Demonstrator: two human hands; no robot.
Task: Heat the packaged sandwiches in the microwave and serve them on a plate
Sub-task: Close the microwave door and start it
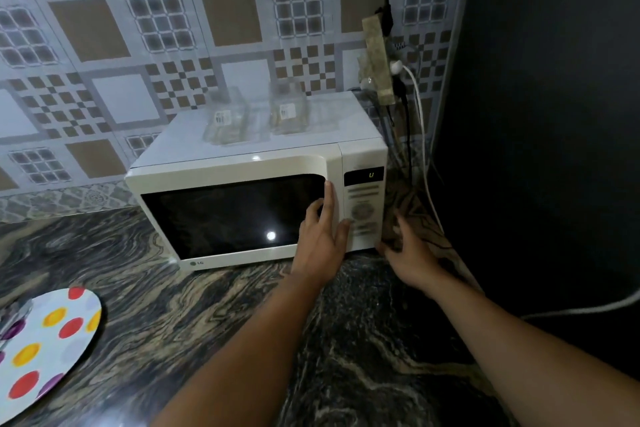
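Observation:
A white microwave [242, 163] stands on the dark marbled counter with its door closed and its display lit. My left hand [323, 236] lies flat against the door's right edge, fingers straight and pointing up. My right hand [410, 253] rests by the microwave's lower right corner, below the control panel [363, 208], fingers spread. Two clear plastic packages [227, 120] [288, 111] with small labels sit on top of the microwave; their contents are blurred. A white plate with coloured dots [45, 347] lies at the counter's left front.
A power strip [379, 59] hangs on the tiled wall at the right, with black and white cables [420, 135] running down behind the microwave. A dark wall closes off the right side. The marbled counter [194, 315] stretches in front.

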